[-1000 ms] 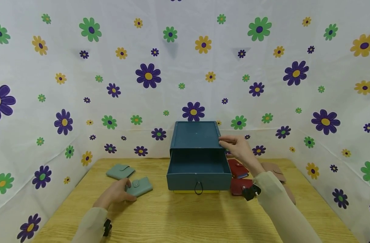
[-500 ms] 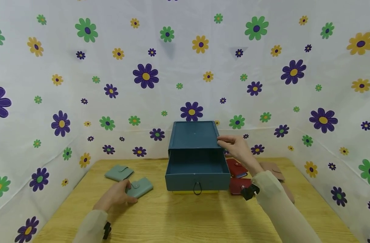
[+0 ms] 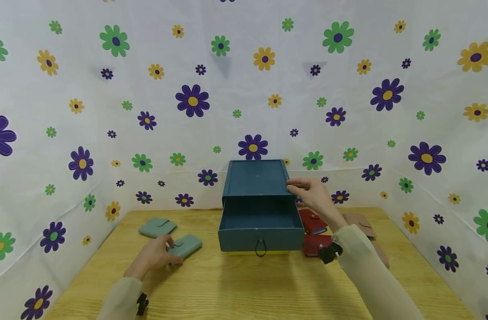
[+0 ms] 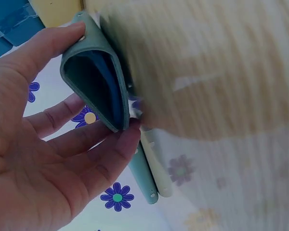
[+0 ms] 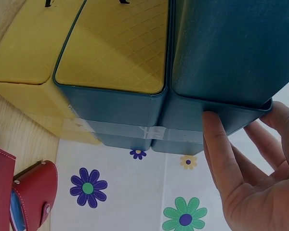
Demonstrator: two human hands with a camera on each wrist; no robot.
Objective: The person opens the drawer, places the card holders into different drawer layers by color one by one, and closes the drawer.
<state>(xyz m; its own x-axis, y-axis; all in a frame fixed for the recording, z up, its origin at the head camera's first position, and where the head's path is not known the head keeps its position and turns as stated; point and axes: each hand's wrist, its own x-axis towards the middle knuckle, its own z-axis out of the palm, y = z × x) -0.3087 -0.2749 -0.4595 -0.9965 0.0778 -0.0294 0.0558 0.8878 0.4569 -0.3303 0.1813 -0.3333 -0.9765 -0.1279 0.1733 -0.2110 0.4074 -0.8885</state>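
Observation:
My left hand (image 3: 153, 257) grips a pale green snap card holder (image 3: 187, 246) at the table's left, thumb on one side and fingers on the other. In the left wrist view that card holder (image 4: 94, 72) is tilted, and its gaping end shows a blue inside. A second green card holder (image 3: 157, 227) lies just behind. At the centre stands a stacked drawer unit (image 3: 256, 178) with its top blue drawer (image 3: 244, 240) pulled out; nothing shows inside. My right hand (image 3: 313, 195) touches the unit's upper right edge, and one straight finger (image 5: 216, 132) rests against its side.
Two red card holders (image 3: 317, 245) lie right of the unit, partly behind my right arm. Beyond them are beige ones (image 3: 360, 223). A black loop handle (image 3: 261, 248) hangs on the drawer front. Flowered cloth (image 3: 348, 133) walls the wooden table's back and sides.
The left hand has closed on the nearer green card holder and its near edge has tilted up slightly. The right hand stays at the unit's edge. The head view shifted a little.

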